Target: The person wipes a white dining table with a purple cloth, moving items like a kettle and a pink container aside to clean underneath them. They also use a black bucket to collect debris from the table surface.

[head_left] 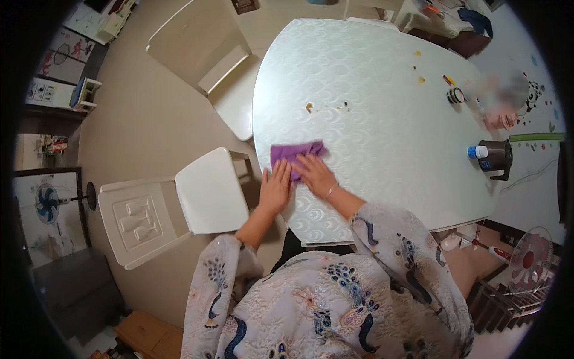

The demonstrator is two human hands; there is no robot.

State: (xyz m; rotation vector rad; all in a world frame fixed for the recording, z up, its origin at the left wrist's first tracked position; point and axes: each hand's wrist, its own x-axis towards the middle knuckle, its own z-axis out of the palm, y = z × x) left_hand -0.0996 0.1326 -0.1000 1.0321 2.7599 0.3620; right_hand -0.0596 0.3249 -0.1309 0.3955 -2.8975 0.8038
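A folded purple cloth (295, 151) lies on the near left part of the white patterned table (382, 155), close to its left edge. My left hand (277, 188) rests on the cloth's lower left part, fingers stretched out. Just to its right, my right hand (317, 178) lies palm down with its fingers spread over the cloth. Neither hand is wrapped round it. Beyond the cloth are small brown smears (309, 107) and dark specks on the tabletop.
Two cream chairs (212, 194) (233, 96) stand along the table's left side. At its right edge are a dark jug (497, 157), a white bottle with a blue label (476, 152) and a round jar (455, 95). Yellowish stains (421, 79) mark the far right. A fan (529, 260) stands at lower right.
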